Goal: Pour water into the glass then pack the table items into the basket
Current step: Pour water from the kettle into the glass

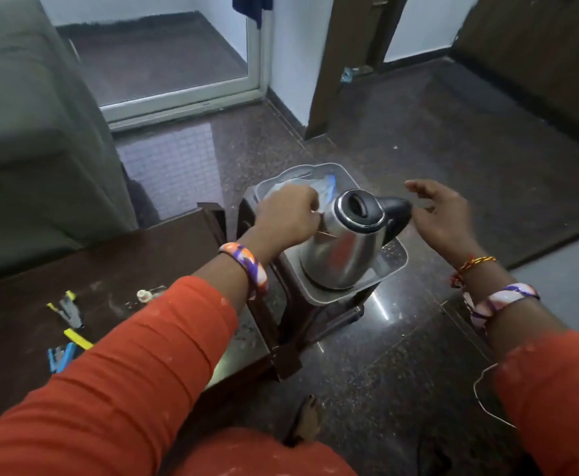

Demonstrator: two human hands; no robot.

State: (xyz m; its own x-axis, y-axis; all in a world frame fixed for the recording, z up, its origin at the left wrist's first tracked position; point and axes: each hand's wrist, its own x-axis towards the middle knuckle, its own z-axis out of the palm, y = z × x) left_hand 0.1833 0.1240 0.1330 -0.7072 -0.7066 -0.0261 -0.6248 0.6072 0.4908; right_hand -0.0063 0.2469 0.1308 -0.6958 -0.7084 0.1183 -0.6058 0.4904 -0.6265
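A steel kettle (341, 250) with a black lid and handle stands tilted inside a clear plastic basket (392, 261) on a dark stool. My left hand (286, 213) is closed on a thin stick-like item beside the kettle's spout, over the basket's far half. Behind it in the basket lies something clear with a blue part (329, 183). My right hand (442, 218) hovers open just right of the kettle's handle, not touching it. No glass is visible.
A dark wooden table (109, 269) at left carries yellow and blue clips (64, 310) and a small white cap (143, 296). A grey sofa (33, 132) stands behind it. The floor is polished dark stone. My foot (307, 420) rests below the stool.
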